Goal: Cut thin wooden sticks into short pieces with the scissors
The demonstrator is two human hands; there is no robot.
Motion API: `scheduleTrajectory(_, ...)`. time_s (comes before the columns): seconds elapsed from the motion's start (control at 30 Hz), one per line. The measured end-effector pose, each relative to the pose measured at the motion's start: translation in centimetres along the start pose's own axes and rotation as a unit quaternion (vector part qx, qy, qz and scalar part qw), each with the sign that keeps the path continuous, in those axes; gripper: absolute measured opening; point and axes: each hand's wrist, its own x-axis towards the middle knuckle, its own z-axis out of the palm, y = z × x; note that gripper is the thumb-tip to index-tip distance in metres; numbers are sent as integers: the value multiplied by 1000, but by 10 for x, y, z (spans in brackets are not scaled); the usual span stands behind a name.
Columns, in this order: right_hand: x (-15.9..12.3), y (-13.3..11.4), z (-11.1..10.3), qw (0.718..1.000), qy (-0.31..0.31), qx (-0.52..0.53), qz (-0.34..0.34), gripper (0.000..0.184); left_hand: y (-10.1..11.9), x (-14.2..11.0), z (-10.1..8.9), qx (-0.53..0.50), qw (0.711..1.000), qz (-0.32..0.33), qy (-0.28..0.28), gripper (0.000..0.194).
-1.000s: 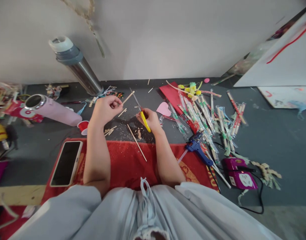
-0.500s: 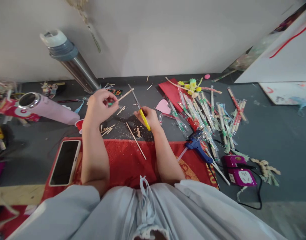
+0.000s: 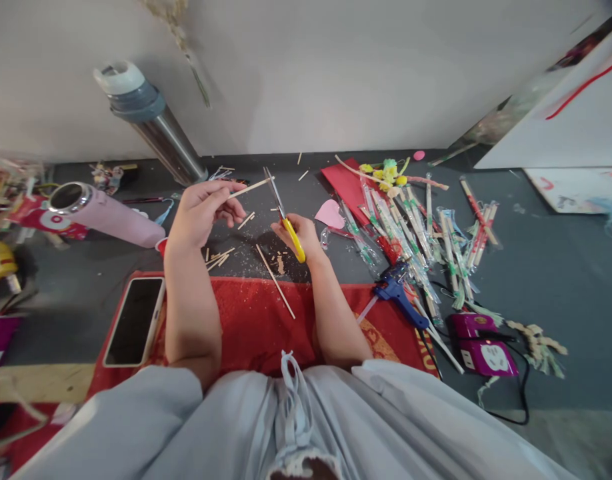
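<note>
My left hand (image 3: 202,210) pinches a thin wooden stick (image 3: 249,189) that points up and to the right. In my right hand (image 3: 302,237) is a pair of scissors (image 3: 292,239) with yellow handles. The scissor blades point away from me, and the stick's far end lies at them, near the tips. Below the hands, short cut stick pieces (image 3: 220,257) lie on the dark table beside a heap of crumbs (image 3: 281,264). A longer stick (image 3: 276,281) rests partly on the red cloth (image 3: 256,333).
On the left stand a steel flask (image 3: 171,143), a pink bottle (image 3: 119,217) and a phone (image 3: 135,323). To the right are a pink paper heart (image 3: 330,214), several wrapped sticks (image 3: 401,227), a blue glue gun (image 3: 399,293) and a purple box (image 3: 486,347) with a cable.
The scissor blades have opened and moved around the end of the stick. My left hand's lower fingers have spread out. The whole view has shifted slightly.
</note>
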Motion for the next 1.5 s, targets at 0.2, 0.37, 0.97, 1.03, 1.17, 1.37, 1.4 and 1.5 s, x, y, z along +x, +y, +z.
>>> scheduleTrajectory(0.2,-1,1,-2,998,5,-54,-8,42,-7,2,0,103,994,26,-33,22)
scheduleTrajectory(0.37,-2,-3,-2,994,-7,-108,-12,42,-10,6,6,149,987,26,-53,22)
scheduleTrajectory(0.97,-4,-15,-3,987,-21,-157,-23,39,-17,10,7,258,961,79,-57,28)
scheduleTrajectory(1.03,-4,-16,-2,988,-20,-149,-22,42,-17,10,8,257,962,77,-59,27)
scheduleTrajectory(1.17,-4,-16,-1,988,-18,-155,-22,44,-16,10,8,268,958,83,-59,26)
scheduleTrajectory(1.37,-4,-18,-2,985,-15,-169,-26,44,-12,9,10,284,953,84,-57,27)
scheduleTrajectory(1.4,-4,-18,-2,985,-17,-167,-24,44,-12,9,10,284,953,83,-57,27)
scheduleTrajectory(1.5,-5,-20,-2,987,-21,-161,-19,45,-13,9,10,285,953,82,-59,28)
